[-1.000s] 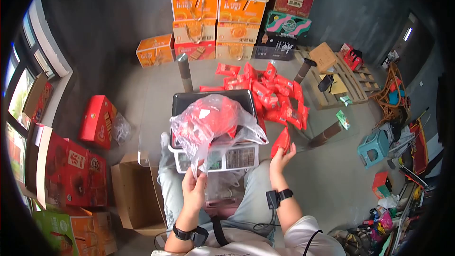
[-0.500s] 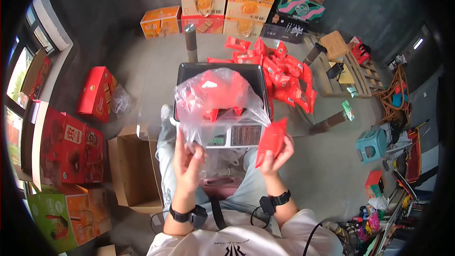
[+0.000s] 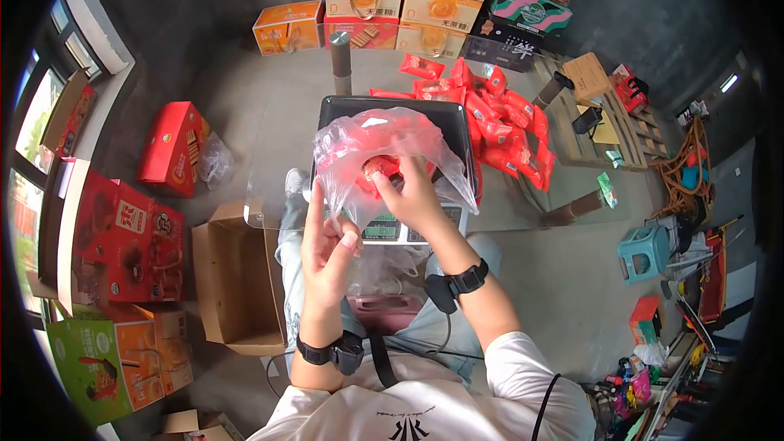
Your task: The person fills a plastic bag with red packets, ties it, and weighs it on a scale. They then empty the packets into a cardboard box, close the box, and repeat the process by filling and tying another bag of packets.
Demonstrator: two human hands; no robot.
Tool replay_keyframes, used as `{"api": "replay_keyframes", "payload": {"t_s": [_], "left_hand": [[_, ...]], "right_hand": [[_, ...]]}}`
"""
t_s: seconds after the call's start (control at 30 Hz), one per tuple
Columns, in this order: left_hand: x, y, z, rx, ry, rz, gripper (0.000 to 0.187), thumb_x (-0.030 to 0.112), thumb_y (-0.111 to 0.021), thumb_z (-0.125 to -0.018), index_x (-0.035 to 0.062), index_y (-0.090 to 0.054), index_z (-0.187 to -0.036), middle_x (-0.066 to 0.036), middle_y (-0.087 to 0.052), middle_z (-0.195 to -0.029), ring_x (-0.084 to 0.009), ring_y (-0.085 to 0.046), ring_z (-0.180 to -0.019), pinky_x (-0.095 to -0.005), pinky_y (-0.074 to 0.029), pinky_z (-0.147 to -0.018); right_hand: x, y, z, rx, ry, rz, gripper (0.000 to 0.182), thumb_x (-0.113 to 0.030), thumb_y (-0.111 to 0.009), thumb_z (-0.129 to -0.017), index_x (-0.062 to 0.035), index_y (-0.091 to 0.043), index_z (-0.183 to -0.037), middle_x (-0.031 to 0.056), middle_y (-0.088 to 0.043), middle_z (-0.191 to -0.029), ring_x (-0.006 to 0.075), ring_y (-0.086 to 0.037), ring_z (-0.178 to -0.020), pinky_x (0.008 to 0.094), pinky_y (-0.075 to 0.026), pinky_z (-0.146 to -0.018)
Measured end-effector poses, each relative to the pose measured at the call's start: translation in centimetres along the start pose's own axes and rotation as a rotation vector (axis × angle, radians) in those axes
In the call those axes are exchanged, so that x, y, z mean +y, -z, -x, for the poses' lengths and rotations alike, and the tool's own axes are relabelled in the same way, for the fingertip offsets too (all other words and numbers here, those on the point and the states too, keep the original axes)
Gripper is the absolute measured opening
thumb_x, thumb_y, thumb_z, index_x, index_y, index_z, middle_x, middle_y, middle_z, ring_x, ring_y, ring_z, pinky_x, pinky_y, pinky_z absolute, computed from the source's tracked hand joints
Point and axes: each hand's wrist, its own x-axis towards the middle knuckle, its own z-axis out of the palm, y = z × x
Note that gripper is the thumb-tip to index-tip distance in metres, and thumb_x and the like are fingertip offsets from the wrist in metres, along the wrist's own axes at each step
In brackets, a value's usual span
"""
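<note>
A clear plastic bag [image 3: 445, 151] with red packets inside lies in the black tray [image 3: 327, 108] of a scale [image 3: 392, 232] whose display is lit. My left hand [image 3: 328, 251] pinches the near left edge of the bag. My right hand [image 3: 414, 192] reaches into the bag's mouth, its fingers closed on a red packet [image 3: 380, 167]. The fingertips of that hand are partly hidden by plastic. Beside the tray, on the right, a heap of red packets [image 3: 502, 118] rests on the glass table [image 3: 282, 143].
An open cardboard box [image 3: 214, 278] stands at the left, near a red carton [image 3: 170, 151]. Stacked orange boxes [image 3: 367, 0] are beyond the table. A wooden pallet [image 3: 637, 126] and a teal stool [image 3: 643, 253] are on the right.
My right hand has moved left and forward from beside the scale into the bag with the red packet. My left hand keeps its hold on the bag. The view has shifted slightly.
</note>
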Motion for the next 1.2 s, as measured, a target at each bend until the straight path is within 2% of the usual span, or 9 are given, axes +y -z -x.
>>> {"api": "replay_keyframes", "payload": {"t_s": [0.13,0.23,0.33,0.57,0.77,0.87,0.97,1.03,1.2], "left_hand": [[0.9,0.1,-0.1,0.087,0.032,0.038,0.083,0.005,-0.056,-0.086,0.0075,-0.005,-0.152,-0.003,-0.052,-0.076,-0.0089,-0.047,-0.067,-0.0215,-0.041,-0.064],[0.7,0.7,-0.7,0.05,0.003,0.087,0.085,0.005,-0.055,-0.085,0.0083,-0.003,-0.152,-0.004,-0.052,-0.076,-0.0098,-0.047,-0.066,-0.022,-0.041,-0.064],[0.3,0.6,-1.0,0.054,0.003,0.106,0.083,0.005,-0.056,-0.085,0.0065,-0.007,-0.152,-0.004,-0.053,-0.076,-0.0107,-0.048,-0.067,-0.0233,-0.043,-0.066],[-0.6,0.7,-1.0,0.084,-0.033,0.087,0.07,0.008,-0.057,-0.084,0.0016,-0.026,-0.146,-0.009,-0.06,-0.089,-0.0135,-0.055,-0.073,-0.0276,-0.047,-0.074],[-0.3,2.6,-0.8,0.112,-0.112,0.071,0.066,0.014,-0.059,-0.084,0.0003,-0.032,-0.143,-0.02,-0.054,-0.128,-0.0192,-0.061,-0.079,-0.0305,-0.05,-0.075],[-0.1,2.9,-1.2,0.065,-0.134,0.064,0.063,0.016,-0.057,-0.085,0.0,-0.035,-0.141,-0.024,-0.043,-0.139,-0.0206,-0.062,-0.082,-0.0318,-0.05,-0.077],[-0.4,2.1,-1.4,0.095,-0.111,0.05,0.06,0.016,-0.058,-0.085,0.0006,-0.037,-0.139,-0.023,-0.048,-0.136,-0.0208,-0.062,-0.084,-0.0325,-0.05,-0.079],[-1.0,2.2,-0.9,0.045,-0.076,0.057,0.053,0.01,-0.055,-0.085,-0.0006,-0.041,-0.135,-0.022,-0.055,-0.125,-0.02,-0.061,-0.087,-0.0335,-0.047,-0.087],[-1.3,-0.5,2.3,0.249,0.128,-0.111,0.041,0.006,-0.055,-0.092,0.0043,-0.038,-0.13,-0.002,-0.055,-0.084,-0.0088,-0.052,-0.072,-0.0225,-0.043,-0.068]], "right_hand": [[1.2,0.2,0.1,-0.143,-0.008,0.431,0.039,-0.018,-0.061,-0.081,-0.0019,-0.057,-0.116,0.0195,-0.056,-0.115,0.0358,-0.048,-0.116,0.0481,-0.037,-0.097],[3.8,1.4,0.3,-0.256,-0.243,0.715,0.037,-0.019,-0.058,-0.081,-0.0051,-0.058,-0.115,0.0152,-0.057,-0.119,0.0327,-0.049,-0.115,0.052,-0.036,-0.096],[5.2,2.4,0.4,-0.207,-0.121,0.824,0.037,-0.019,-0.056,-0.081,-0.0085,-0.058,-0.116,0.0114,-0.057,-0.12,0.0317,-0.048,-0.117,0.0566,-0.032,-0.098],[3.9,1.4,2.0,-0.36,0.02,0.341,0.029,-0.012,-0.054,-0.084,-0.0046,-0.062,-0.11,0.0125,-0.063,-0.109,0.029,-0.056,-0.111,0.0458,-0.041,-0.096],[3.9,3.6,6.5,0.4,0.074,0.151,0.016,0.004,-0.058,-0.083,-0.002,-0.061,-0.098,0.0137,-0.063,-0.095,0.0251,-0.063,-0.079,0.0323,-0.05,-0.067],[9.0,5.9,8.8,0.7,-0.147,0.163,0.017,0.0,-0.057,-0.086,-0.0006,-0.059,-0.103,0.0096,-0.06,-0.094,0.0181,-0.056,-0.076,0.0287,-0.047,-0.071],[14.0,7.7,9.3,0.788,-0.265,0.08,0.025,-0.005,-0.058,-0.088,-0.001,-0.056,-0.112,0.013,-0.059,-0.103,0.0218,-0.056,-0.087,0.0311,-0.045,-0.081],[18.5,8.5,10.0,0.478,-0.176,0.61,0.028,-0.012,-0.058,-0.089,-0.0031,-0.057,-0.116,0.0166,-0.058,-0.112,0.0283,-0.056,-0.097,0.0369,-0.044,-0.087],[22.7,7.8,10.7,0.427,-0.586,0.152,0.037,-0.027,-0.064,-0.089,-0.0025,-0.058,-0.116,0.0172,-0.063,-0.107,0.0281,-0.058,-0.101,0.037,-0.045,-0.088]]}}
